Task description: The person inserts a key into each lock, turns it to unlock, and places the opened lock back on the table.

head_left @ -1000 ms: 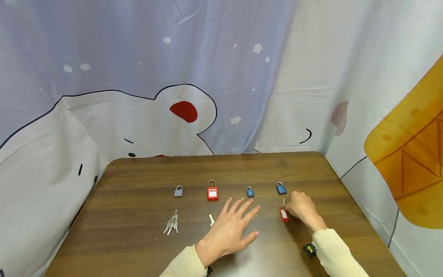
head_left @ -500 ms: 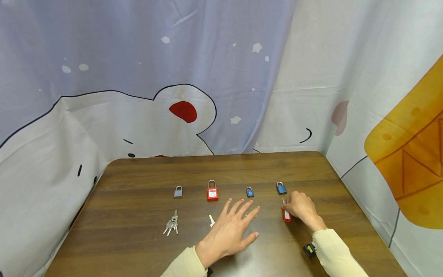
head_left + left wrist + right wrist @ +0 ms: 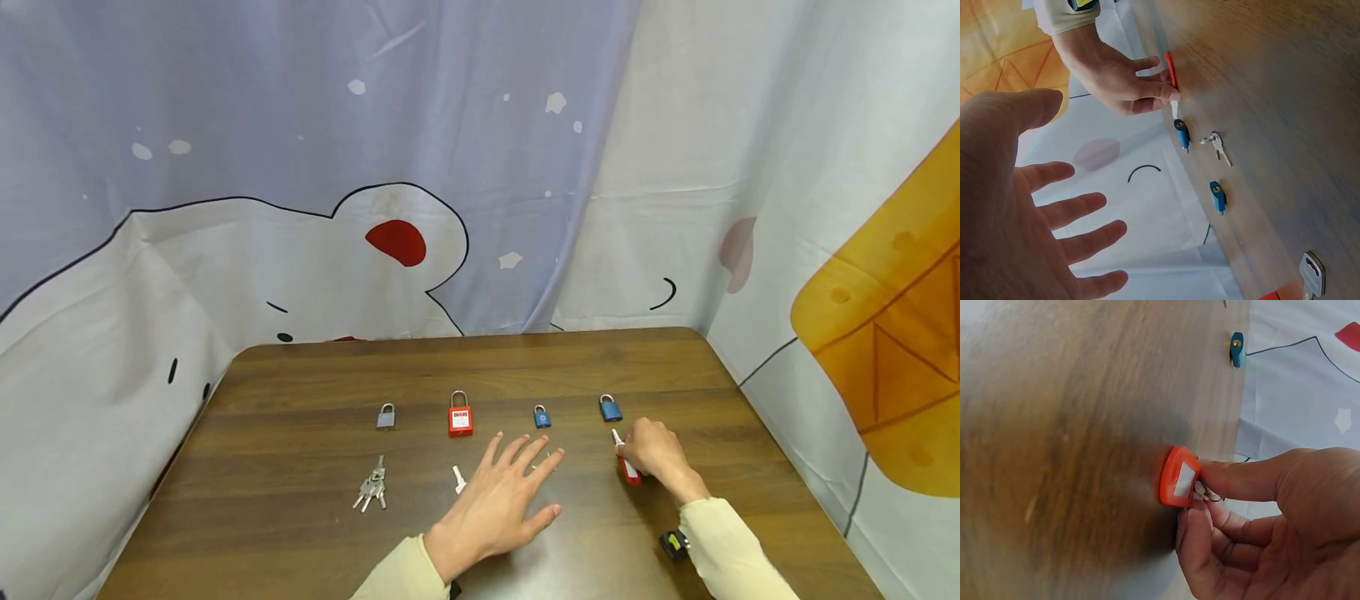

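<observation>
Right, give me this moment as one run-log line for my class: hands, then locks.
left hand: fingers spread, holding nothing | right hand: pinches key with red tag | locks: four in a row

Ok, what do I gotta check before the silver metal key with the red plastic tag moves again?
1. Right hand pinching the silver metal key: ok.
2. Red plastic tag clear of the key's tip: ok, at the other end.
3. Tip facing the larger blue padlock with a silver shackle: ok.
4. Tip in that padlock: not ok, outside it.
5. Left hand free: ok, fingers spread, holding nothing.
6. Key fits: cannot tell.
</observation>
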The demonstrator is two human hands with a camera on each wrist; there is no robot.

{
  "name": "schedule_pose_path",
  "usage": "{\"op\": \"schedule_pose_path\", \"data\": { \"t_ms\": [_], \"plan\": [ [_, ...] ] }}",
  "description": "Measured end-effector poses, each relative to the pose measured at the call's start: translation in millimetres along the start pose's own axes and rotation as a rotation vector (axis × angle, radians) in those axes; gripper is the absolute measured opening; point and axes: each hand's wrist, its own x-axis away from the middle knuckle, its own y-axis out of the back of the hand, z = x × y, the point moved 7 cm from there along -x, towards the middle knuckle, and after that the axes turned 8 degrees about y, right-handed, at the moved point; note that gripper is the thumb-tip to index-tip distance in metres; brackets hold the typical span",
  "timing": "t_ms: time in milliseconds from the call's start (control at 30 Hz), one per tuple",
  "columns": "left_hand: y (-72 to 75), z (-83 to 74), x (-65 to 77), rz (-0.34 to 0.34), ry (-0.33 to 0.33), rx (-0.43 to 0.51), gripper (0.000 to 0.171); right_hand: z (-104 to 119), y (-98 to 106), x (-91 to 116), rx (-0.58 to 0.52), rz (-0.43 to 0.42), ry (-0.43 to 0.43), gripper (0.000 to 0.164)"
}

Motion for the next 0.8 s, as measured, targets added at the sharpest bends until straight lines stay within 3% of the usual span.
{"op": "schedule_pose_path", "data": {
  "t_ms": [333,500,800],
  "plan": [
    [10.0,2.3,-0.4,-0.037,0.006,0.024,0.063,2,4,3,-0.049,-0.032,0.033,0.025],
    [25.7,10.9,-2.3,-0.107,0.029,0.065,0.061,17,22,7,-0.055,-0.111,0.083,0.023],
    [55.3,26.4,-4.3,-0.229,0.056,0.152,0.052,66,69,24,-0.051,-0.278,0.248,0.017]
  ]
}}
